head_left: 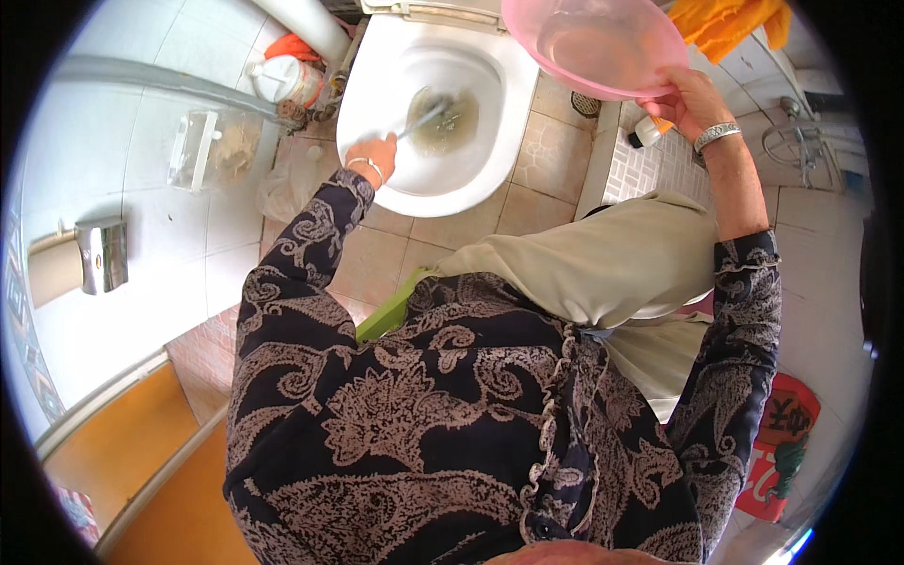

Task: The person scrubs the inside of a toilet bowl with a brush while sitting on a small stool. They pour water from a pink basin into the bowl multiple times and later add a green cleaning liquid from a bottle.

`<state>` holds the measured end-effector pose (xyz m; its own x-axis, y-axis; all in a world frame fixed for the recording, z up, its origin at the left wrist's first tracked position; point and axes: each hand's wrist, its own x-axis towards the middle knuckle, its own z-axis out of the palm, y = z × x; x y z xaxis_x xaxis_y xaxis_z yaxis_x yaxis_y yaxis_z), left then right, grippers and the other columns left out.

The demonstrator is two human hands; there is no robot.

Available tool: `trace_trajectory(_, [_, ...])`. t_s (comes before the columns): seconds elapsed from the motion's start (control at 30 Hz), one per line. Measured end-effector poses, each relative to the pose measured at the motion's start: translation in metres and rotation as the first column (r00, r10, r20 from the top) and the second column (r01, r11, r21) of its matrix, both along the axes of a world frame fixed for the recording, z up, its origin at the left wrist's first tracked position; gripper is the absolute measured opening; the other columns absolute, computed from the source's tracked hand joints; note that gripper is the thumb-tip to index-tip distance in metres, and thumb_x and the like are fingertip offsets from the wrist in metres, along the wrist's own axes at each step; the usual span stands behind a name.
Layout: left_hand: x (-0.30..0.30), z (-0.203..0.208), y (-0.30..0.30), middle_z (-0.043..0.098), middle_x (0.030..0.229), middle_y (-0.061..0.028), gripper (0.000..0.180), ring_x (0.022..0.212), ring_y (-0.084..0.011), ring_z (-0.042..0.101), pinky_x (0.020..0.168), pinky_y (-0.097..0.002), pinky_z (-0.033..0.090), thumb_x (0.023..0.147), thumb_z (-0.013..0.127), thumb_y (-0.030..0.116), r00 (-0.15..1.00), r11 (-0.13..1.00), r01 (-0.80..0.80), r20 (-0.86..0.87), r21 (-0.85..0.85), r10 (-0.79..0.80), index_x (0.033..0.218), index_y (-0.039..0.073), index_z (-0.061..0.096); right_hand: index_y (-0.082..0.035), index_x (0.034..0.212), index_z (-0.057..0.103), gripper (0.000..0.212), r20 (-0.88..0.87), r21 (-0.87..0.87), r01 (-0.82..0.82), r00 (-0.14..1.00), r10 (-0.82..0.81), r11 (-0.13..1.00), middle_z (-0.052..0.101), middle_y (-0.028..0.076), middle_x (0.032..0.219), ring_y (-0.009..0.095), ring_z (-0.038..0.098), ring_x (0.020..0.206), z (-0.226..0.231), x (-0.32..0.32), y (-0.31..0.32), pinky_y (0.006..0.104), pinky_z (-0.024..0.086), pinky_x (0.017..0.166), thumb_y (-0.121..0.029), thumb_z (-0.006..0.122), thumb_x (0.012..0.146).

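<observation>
My left hand (374,156) is closed around the handle of a toilet brush (414,123) at the left side of the bowl. The brush's dark head dips into murky water at the bottom of the white toilet (464,201). My right hand (692,100) grips the rim of a pink translucent plastic basin (603,47), held at the upper right, beside the toilet. The basin appears tilted; whether it holds water I cannot tell for sure.
White bottles with a red top (287,80) stand left of the toilet, near pipes. An orange cloth (730,26) hangs at the upper right. A bottle (650,130) with an orange label lies on the tiles. A wall-mounted paper holder (101,256) is at the left.
</observation>
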<state>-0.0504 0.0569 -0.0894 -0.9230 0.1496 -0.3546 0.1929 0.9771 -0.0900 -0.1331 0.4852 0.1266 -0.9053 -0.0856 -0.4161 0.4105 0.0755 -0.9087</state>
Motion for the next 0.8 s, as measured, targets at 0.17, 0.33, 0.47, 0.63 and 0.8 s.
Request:
trace_trajectory(0.17, [0.016, 0.044, -0.027, 0.065, 0.077, -0.0164, 0.026, 0.068, -0.0320, 0.064, 0.058, -0.0463, 0.050, 0.090, 0.043, 0.011, 0.955, 0.973, 0.225, 0.185, 0.061, -0.232, 0.109, -0.001, 0.057, 0.014, 0.109, 0.051, 0.035, 0.009, 0.024, -0.035, 0.999, 0.034, 0.999, 0.064, 0.021, 0.091, 0.025, 0.067, 0.070, -0.003, 0.020, 0.048, 0.0288, 0.058, 0.059, -0.015, 0.052, 0.088])
trace_trajectory(0.33, [0.001, 0.119, -0.008, 0.052, 0.061, -0.0028, 0.035, 0.045, -0.0136, 0.048, 0.038, -0.0313, 0.038, 0.095, 0.044, 0.018, 0.653, 0.888, -0.402, 0.750, 0.224, 0.107, 0.125, 0.001, 0.053, 0.010, 0.120, 0.049, 0.041, -0.092, 0.066, 0.059, 0.994, -0.052, 0.996, 0.065, 0.019, 0.096, 0.019, 0.063, 0.063, 0.010, 0.063, 0.104, 0.0240, 0.053, 0.050, -0.017, 0.053, 0.089])
trace_trajectory(0.47, [0.029, 0.098, -0.009, 0.047, 0.060, 0.0016, 0.037, 0.044, -0.0088, 0.040, 0.038, -0.0260, 0.034, 0.096, 0.046, 0.020, 0.665, 0.545, -0.674, 0.732, 0.500, 0.151, 0.129, 0.006, 0.053, 0.008, 0.127, 0.045, 0.046, -0.082, 0.095, 0.133, 0.989, -0.125, 0.987, 0.066, 0.018, 0.101, 0.015, 0.058, 0.055, 0.016, 0.093, 0.125, 0.0222, 0.049, 0.046, -0.015, 0.050, 0.088])
trace_trajectory(0.63, [0.059, 0.098, 0.005, 0.059, 0.076, -0.0118, 0.038, 0.072, -0.0160, 0.056, 0.070, -0.0294, 0.046, 0.096, 0.046, 0.020, 0.924, 0.814, -0.231, 0.382, 0.533, 0.012, 0.127, 0.000, 0.051, 0.010, 0.128, 0.040, 0.048, -0.014, 0.141, 0.199, 0.980, -0.199, 0.970, 0.066, 0.019, 0.098, 0.017, 0.060, 0.057, 0.003, 0.122, 0.171, 0.0220, 0.049, 0.046, -0.012, 0.049, 0.087])
trace_trajectory(0.8, [0.047, 0.097, 0.006, 0.062, 0.086, -0.0115, 0.040, 0.077, -0.0162, 0.056, 0.075, -0.0307, 0.046, 0.096, 0.047, 0.020, 0.818, 0.674, -0.454, 0.572, 0.582, 0.058, 0.129, -0.003, 0.048, 0.010, 0.125, 0.043, 0.044, 0.035, 0.102, 0.285, 0.956, -0.290, 0.953, 0.067, 0.019, 0.095, 0.016, 0.059, 0.055, -0.004, 0.127, 0.179, 0.0213, 0.049, 0.046, -0.010, 0.049, 0.086])
